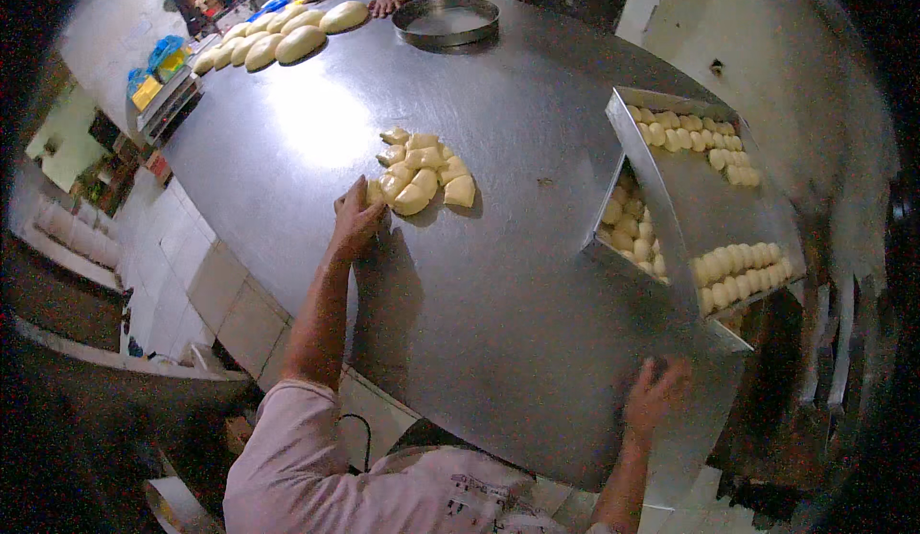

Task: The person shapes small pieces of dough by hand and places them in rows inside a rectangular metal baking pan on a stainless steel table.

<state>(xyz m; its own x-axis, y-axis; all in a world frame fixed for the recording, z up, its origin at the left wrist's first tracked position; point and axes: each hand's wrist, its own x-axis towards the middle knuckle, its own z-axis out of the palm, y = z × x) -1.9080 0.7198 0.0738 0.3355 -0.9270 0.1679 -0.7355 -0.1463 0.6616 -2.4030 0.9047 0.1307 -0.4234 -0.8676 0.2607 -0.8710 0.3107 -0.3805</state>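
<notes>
My left hand (359, 213) reaches to the left edge of a cluster of cut yellow dough pieces (426, 179) on the steel table (489, 304), its fingers closed on one small piece (376, 189). My right hand (659, 390), smeared by motion, is low over the table's right part, nearer to me; I cannot make out its fingers clearly. Right of the cluster, a metal tray (690, 198) holding rows of small dough balls rests askew on a lower tray (599, 242) that is also filled with dough balls.
Large dough mounds (301, 45) lie at the far left end beside a round metal pan (446, 11). A co-worker's hands (388, 2) touch the far edge. A scale (165, 103) with blue and yellow items sits at the left edge. Tiled floor (240, 313) shows beyond the table's curved rim.
</notes>
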